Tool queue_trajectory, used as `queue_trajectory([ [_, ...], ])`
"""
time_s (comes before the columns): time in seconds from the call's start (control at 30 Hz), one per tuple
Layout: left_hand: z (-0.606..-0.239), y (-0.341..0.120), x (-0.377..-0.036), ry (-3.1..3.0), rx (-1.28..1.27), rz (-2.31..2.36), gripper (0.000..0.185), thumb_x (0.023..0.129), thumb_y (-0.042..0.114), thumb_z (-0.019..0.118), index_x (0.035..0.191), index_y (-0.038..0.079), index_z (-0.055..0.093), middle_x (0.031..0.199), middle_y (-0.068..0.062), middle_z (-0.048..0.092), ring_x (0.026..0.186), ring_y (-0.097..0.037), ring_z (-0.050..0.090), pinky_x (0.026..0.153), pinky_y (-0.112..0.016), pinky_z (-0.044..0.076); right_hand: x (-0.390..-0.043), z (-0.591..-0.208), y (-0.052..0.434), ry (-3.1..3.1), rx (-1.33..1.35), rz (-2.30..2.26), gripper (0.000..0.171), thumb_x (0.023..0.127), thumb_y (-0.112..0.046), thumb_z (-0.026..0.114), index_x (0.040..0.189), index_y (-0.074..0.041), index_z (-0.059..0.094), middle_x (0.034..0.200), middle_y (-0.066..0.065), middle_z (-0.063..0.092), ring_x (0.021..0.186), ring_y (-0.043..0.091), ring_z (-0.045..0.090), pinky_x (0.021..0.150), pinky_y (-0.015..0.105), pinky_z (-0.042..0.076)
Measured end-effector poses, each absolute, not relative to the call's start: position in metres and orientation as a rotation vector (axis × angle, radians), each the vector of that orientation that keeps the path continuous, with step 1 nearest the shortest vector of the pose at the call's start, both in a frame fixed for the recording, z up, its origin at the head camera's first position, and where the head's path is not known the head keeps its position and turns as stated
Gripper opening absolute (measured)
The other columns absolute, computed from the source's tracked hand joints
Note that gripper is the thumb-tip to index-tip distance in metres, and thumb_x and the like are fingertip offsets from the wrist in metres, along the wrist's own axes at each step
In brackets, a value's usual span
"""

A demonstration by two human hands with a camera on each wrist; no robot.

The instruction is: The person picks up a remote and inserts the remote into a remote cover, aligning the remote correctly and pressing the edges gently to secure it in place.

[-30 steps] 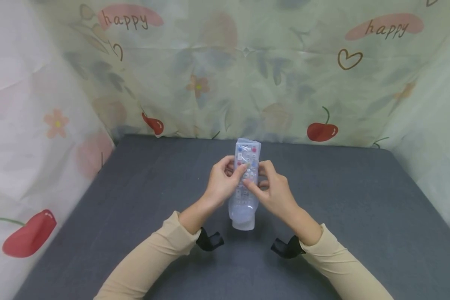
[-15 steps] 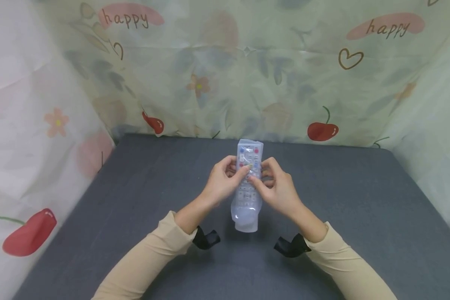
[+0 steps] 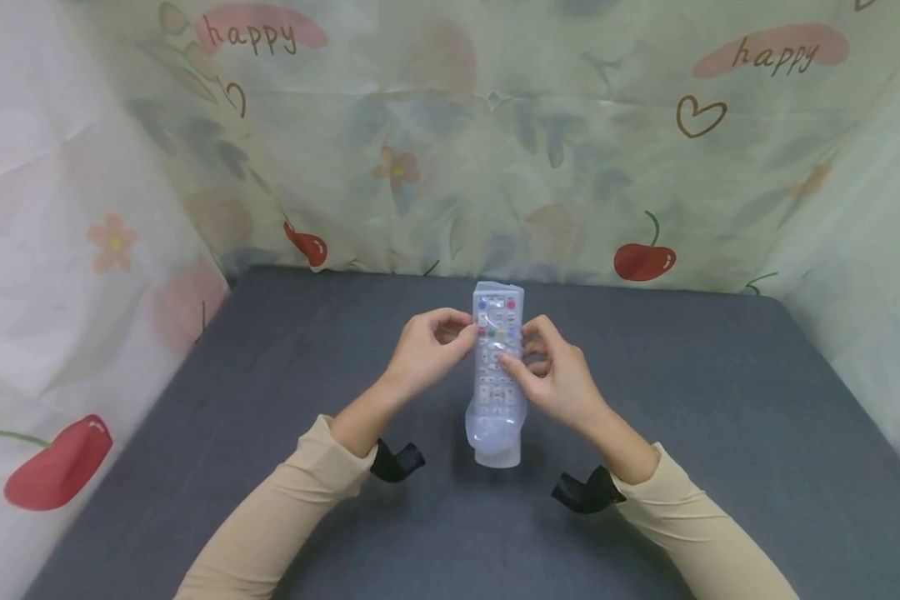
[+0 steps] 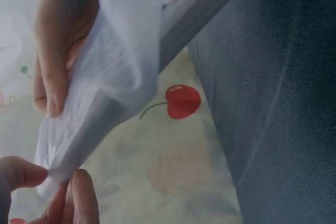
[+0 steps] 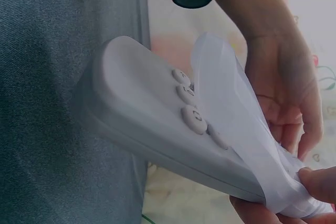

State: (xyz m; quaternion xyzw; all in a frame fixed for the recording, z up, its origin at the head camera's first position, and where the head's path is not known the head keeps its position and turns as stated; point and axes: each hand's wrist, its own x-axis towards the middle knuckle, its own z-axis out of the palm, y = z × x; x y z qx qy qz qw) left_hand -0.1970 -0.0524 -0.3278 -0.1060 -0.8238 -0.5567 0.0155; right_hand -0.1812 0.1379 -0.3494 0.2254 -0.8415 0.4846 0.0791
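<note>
A light grey remote control [image 5: 131, 93] is partly inside a translucent plastic cover [image 5: 226, 82]. Its bare near end [image 3: 498, 458] sticks out past the cover's loose, bunched opening, and several round buttons show there in the right wrist view. My right hand [image 3: 562, 375] grips the covered remote from the right side, thumb on the button face and fingers behind. At the upper left edge, my left hand [image 3: 431, 346] pinches the cover [image 4: 131, 40] between thumb and fingertips. The remote is held above the table, tilted with its far end raised.
A dark grey table [image 3: 307, 350] spreads beneath both hands. Patterned fabric [image 3: 495, 167] with cherries and hearts hangs at the back and both sides. Black straps [image 3: 588, 492] stick out at both wrists.
My left hand has shifted left, its thumb coming off the button face to the cover's left edge. The remote and right hand have moved slightly right and nearer.
</note>
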Motion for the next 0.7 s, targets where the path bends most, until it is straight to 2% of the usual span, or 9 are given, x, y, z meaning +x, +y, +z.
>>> queue_trajectory([
  [0.23,-0.3262,-0.0533,-0.1954,-2.605,-0.350,-1.589,0.016,0.086,0.015,0.061,0.094,0.003,0.069,0.088,-0.009,0.069,0.074,-0.015,0.061,0.061,-0.023,0.049,-0.1787,-0.3499,0.1380,-2.535,0.682,1.473,0.029,0.087,-0.008,0.064,0.104,0.000,0.042,0.089,0.023,0.066,0.072,0.028,0.070,0.060,0.031,0.057],
  [0.7,-0.3264,-0.0569,-0.1944,-2.663,-0.525,-1.420,0.013,0.087,0.014,0.059,0.089,0.004,0.067,0.085,-0.009,0.068,0.072,-0.014,0.061,0.065,-0.023,0.050,-0.1769,-0.3499,0.1407,-2.583,0.676,1.466,0.030,0.086,-0.009,0.065,0.104,-0.002,0.041,0.088,0.022,0.067,0.070,0.026,0.071,0.058,0.030,0.057],
])
